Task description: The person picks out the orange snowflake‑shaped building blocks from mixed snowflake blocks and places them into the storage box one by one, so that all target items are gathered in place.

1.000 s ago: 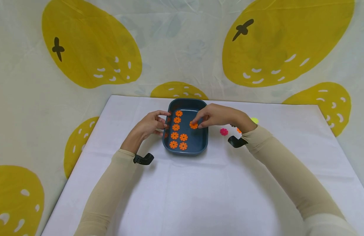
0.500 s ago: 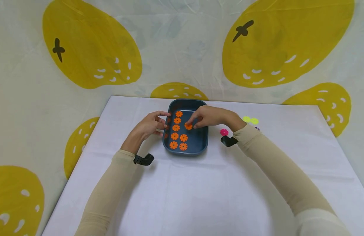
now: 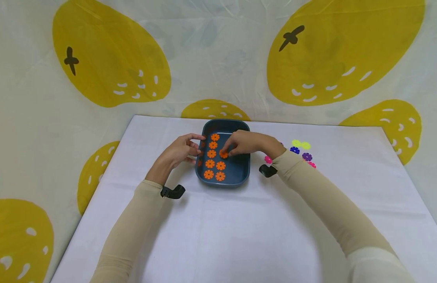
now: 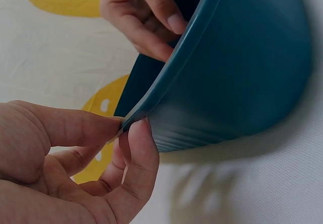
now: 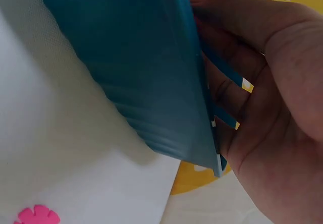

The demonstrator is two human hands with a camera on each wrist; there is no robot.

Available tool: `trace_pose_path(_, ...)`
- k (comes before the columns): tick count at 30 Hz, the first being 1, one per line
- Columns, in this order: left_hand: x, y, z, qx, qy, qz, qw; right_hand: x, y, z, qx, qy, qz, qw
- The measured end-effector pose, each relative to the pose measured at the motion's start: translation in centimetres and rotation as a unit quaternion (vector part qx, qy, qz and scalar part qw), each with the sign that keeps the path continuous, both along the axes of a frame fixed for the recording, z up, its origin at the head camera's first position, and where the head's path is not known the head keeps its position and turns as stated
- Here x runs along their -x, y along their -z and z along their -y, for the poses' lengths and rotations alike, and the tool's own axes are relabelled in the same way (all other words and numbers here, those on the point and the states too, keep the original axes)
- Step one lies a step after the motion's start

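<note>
A dark blue rectangular tray (image 3: 223, 182) stands on the white table, with two columns of orange flower-shaped discs (image 3: 208, 174) on its floor. My left hand (image 3: 183, 150) pinches the tray's left rim between thumb and fingers; the left wrist view shows this grip (image 4: 121, 125) up close. Inside the tray, my right hand (image 3: 245, 142) holds one orange flower disc (image 3: 223, 154) at its fingertips, low over the floor, just beyond the shorter right column. In the right wrist view, the tray wall (image 5: 136, 77) hides these fingertips and the disc.
Right of the tray lie more flower discs: yellow (image 3: 301, 144), blue (image 3: 294, 150), purple (image 3: 307, 157) and pink (image 3: 268, 160), some partly covered by the right forearm (image 3: 310, 184). Behind the table's back edge hangs a cloth (image 3: 218, 59) printed with yellow fruit.
My right hand has moved left and slightly nearer inside the tray, bringing the orange disc toward the right column. Discs behind its forearm have come into view. The left hand keeps its place.
</note>
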State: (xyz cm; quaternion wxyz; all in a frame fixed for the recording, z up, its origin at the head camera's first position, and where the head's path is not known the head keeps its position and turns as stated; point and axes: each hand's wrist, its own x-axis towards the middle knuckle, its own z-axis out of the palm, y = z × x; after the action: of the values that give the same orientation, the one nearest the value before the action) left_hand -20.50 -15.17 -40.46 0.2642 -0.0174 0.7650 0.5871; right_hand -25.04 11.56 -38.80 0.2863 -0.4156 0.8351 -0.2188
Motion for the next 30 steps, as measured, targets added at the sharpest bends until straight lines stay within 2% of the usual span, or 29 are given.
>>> trace_pose_path(7, 0.04, 0.05, 0.03, 0.003, 0.003, 0.001, 1.0, 0.02, 0.41, 0.72, -0.025, 0.012, -0.003, 0.9996)
trace_pose_path(22, 0.07, -0.02, 0.02, 0.009, -0.003, 0.006, 0.9999, 0.31, 0.9, 1.04, -0.045, 0.017, -0.003, 0.9988)
trace_pose_path(30, 0.06, 0.01, 0.04, 0.007, -0.002, 0.005, 1.0, 0.4, 0.12, 0.54, -0.035, 0.015, -0.035, 0.9987)
